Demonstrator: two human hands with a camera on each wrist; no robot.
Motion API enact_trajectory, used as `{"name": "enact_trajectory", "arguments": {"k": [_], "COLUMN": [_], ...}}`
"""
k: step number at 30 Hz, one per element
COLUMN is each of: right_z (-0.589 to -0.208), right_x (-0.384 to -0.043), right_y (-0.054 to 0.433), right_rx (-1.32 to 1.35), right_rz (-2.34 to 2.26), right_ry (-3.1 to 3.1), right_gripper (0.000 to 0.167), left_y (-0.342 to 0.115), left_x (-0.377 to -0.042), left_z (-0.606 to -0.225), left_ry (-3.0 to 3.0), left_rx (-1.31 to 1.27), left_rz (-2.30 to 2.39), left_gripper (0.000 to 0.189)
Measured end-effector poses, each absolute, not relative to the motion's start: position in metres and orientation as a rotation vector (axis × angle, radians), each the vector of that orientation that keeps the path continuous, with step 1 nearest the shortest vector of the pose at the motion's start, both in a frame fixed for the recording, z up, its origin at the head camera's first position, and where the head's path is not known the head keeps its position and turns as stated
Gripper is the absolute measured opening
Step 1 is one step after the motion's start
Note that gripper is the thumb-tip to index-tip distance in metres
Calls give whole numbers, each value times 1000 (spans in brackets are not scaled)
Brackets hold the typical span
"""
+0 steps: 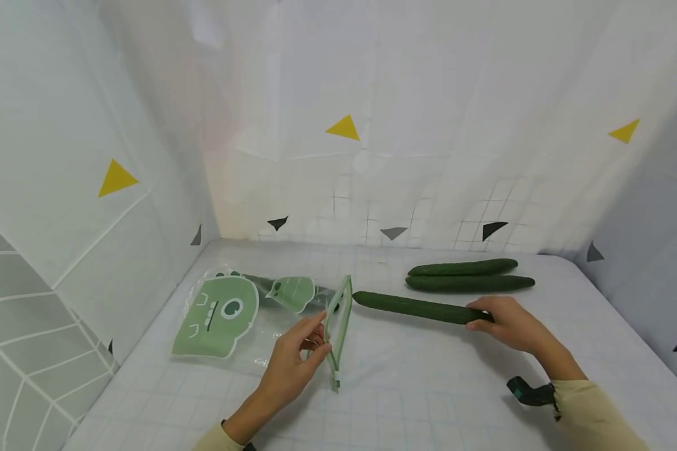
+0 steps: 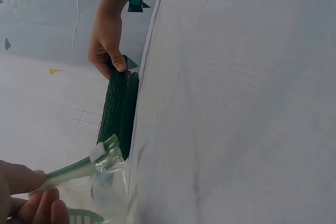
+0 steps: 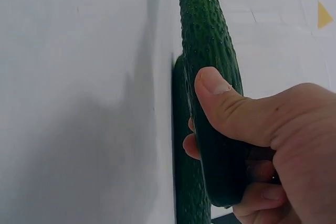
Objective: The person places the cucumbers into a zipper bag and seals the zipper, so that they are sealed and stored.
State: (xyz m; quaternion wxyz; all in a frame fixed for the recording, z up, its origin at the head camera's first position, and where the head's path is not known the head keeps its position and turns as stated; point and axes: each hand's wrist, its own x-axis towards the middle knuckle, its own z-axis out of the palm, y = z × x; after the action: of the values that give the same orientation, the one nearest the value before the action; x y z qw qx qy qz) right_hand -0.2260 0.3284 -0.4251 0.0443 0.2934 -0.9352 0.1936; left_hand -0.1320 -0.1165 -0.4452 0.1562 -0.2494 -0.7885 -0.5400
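My left hand (image 1: 296,357) pinches the green zip edge (image 1: 344,332) of a clear zip bag (image 1: 217,319) with green cartoon prints. The bag lies on its side with its mouth held apart, facing right. Inside it, partly hidden by a print, is a dark green cucumber (image 1: 254,283). In the left wrist view, a whitish slider (image 2: 97,152) sits near the end of the zip. My right hand (image 1: 510,322) grips another cucumber (image 1: 412,305) by its right end, thumb on one side and fingers around the other. That cucumber's far tip points left, right at the bag's mouth.
Two more cucumbers (image 1: 468,284) lie side by side behind the held one, toward the back of the white table (image 1: 406,401). White sheeting (image 1: 429,94) with yellow and dark triangles encloses the back and sides.
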Motion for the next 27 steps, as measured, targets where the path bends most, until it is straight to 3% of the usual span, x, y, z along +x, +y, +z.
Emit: {"name": "enact_trajectory", "arguments": {"k": [27], "right_z": [-432], "right_x": [-228], "right_y": [261], "right_rx": [996], "right_rz": [800], "right_ry": [-2782], "right_gripper": [32], "left_y": [-115], "left_x": [-133], "left_z": [-446], "left_ry": [-2205], "left_rx": [-774], "left_rz": [-1488], "left_gripper": [60]}}
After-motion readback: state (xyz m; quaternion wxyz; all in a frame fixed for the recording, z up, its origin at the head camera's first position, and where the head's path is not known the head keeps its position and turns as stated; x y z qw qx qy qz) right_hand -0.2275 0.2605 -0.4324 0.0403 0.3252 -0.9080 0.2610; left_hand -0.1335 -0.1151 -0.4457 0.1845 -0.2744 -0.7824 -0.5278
